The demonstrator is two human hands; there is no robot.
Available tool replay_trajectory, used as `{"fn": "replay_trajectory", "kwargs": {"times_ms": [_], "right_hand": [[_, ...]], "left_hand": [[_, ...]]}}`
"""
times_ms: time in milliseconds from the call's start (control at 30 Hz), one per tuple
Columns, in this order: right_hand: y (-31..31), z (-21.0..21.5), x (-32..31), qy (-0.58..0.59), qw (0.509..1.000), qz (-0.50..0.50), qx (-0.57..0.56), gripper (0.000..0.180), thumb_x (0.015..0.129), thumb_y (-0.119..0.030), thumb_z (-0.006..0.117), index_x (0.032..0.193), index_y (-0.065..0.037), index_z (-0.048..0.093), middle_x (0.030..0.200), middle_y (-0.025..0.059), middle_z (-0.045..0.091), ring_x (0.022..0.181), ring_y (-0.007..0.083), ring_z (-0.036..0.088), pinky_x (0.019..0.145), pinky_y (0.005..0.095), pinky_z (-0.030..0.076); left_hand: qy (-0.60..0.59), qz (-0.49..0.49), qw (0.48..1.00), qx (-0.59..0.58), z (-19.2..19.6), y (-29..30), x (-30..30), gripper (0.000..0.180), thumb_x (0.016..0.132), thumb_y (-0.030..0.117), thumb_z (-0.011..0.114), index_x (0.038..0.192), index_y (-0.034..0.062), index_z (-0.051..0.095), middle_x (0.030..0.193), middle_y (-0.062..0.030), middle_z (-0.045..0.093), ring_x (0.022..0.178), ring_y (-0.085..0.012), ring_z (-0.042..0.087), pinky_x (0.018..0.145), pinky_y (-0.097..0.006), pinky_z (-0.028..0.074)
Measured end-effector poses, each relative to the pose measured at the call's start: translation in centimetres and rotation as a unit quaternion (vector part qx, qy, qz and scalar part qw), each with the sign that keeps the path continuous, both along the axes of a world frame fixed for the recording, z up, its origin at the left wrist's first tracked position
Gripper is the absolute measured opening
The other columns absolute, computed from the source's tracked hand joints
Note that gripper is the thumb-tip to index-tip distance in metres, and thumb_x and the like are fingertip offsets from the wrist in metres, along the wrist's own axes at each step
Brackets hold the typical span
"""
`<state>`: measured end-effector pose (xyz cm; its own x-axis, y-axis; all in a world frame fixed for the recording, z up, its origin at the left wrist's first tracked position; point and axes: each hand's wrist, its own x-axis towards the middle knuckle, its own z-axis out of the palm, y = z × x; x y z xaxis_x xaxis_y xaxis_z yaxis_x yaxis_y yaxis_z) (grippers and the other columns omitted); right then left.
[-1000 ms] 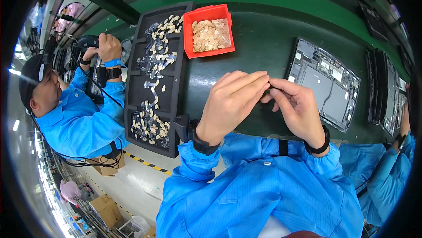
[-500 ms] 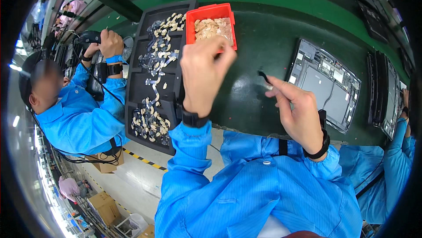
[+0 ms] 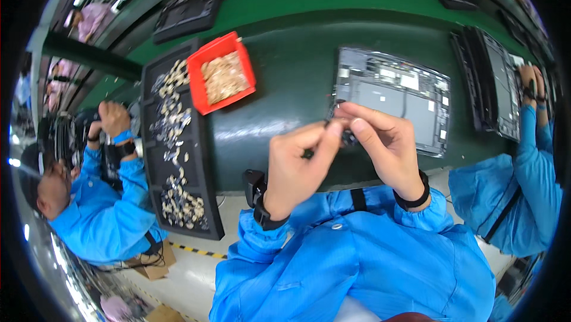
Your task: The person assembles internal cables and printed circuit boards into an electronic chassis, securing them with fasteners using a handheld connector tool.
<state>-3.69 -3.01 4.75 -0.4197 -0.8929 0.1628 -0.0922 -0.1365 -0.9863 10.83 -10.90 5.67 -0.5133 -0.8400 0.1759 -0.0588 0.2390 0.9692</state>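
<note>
My left hand (image 3: 300, 164) and my right hand (image 3: 389, 143) meet over the table's front part, fingertips almost touching. Pinched between the right thumb and forefinger is a small black strip (image 3: 348, 138), bent and partly hidden by the fingers. The left thumb and forefinger are closed at the same strip; its exact shape is too small to make out. Just beyond the right hand lies an opened laptop base (image 3: 386, 93), its grey inside and circuit boards facing up.
A red bin (image 3: 252, 84) of pale, flat pieces stands beside a black tray (image 3: 208, 203) holding many small flex cables with cream-coloured pieces. Stacked laptop bases (image 3: 488, 81) stand at the right. Co-workers in blue (image 3: 107, 194) work on both sides.
My left hand has come from near the red bin toward me and to the right, meeting the right hand. The view has turned, so the bin and laptop base appear farther left.
</note>
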Motion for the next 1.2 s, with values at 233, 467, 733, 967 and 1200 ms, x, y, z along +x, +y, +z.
{"fn": "replay_trajectory", "kwargs": {"times_ms": [233, 467, 733, 967, 1200], "right_hand": [[5.3, -1.3, -4.5, -0.218, 0.968, -0.079, -0.092, 0.018, 0.103, -0.008, 0.063, 0.11, 0.006, 0.072, 0.104, 0.0134, 0.076, 0.092, 0.0155, 0.071, 0.086, 0.0299, 0.057], [10.2, -2.1, -9.6, -0.16, 0.954, -0.238, -0.088, 0.02, 0.1, -0.01, 0.07, 0.114, 0.005, 0.072, 0.097, 0.0079, 0.073, 0.086, 0.0105, 0.065, 0.076, 0.0228, 0.05], [9.9, -0.9, -11.0, -0.029, 0.961, -0.249, 0.112, 0.022, 0.095, -0.007, 0.075, 0.113, 0.006, 0.073, 0.084, 0.0036, 0.074, 0.075, 0.0057, 0.063, 0.068, 0.0205, 0.048], [7.2, -1.5, -10.2, 0.053, 0.975, -0.144, 0.161, 0.014, 0.091, -0.005, 0.075, 0.099, 0.006, 0.076, 0.076, 0.0042, 0.073, 0.068, 0.0049, 0.062, 0.062, 0.0213, 0.049], [7.1, -1.5, -9.4, 0.099, 0.959, -0.167, 0.206, 0.012, 0.089, -0.004, 0.075, 0.094, 0.006, 0.077, 0.075, 0.0084, 0.075, 0.067, 0.0083, 0.067, 0.064, 0.0242, 0.054]], "left_hand": [[-0.085, -0.229, 0.97, -0.001, 2.1, 1.0, -5.9, 0.02, 0.097, 0.018, 0.075, 0.098, -0.0022, 0.079, 0.075, -0.0147, 0.074, 0.07, -0.0109, 0.069, 0.064, -0.029, 0.054], [-0.026, -0.241, 0.883, -0.402, -2.1, -3.1, -16.0, 0.048, 0.084, 0.035, 0.081, 0.121, 0.0054, 0.072, 0.128, -0.0218, 0.069, 0.12, -0.0368, 0.065, 0.1, -0.051, 0.05], [-0.323, -0.207, 0.844, -0.375, -1.8, -1.4, -9.9, 0.063, 0.082, 0.044, 0.081, 0.136, 0.0158, 0.064, 0.119, -0.0108, 0.061, 0.11, -0.0322, 0.059, 0.092, -0.044, 0.048], [-0.239, -0.257, 0.84, -0.413, -3.5, -0.2, -8.3, 0.044, 0.079, 0.027, 0.082, 0.122, 0.0213, 0.073, 0.13, -0.0102, 0.058, 0.116, -0.0313, 0.057, 0.092, -0.042, 0.049], [-0.19, -0.288, 0.872, -0.348, -4.5, -1.2, -9.1, 0.037, 0.077, 0.024, 0.083, 0.113, 0.0186, 0.076, 0.128, -0.0104, 0.059, 0.113, -0.031, 0.058, 0.091, -0.043, 0.05]]}}
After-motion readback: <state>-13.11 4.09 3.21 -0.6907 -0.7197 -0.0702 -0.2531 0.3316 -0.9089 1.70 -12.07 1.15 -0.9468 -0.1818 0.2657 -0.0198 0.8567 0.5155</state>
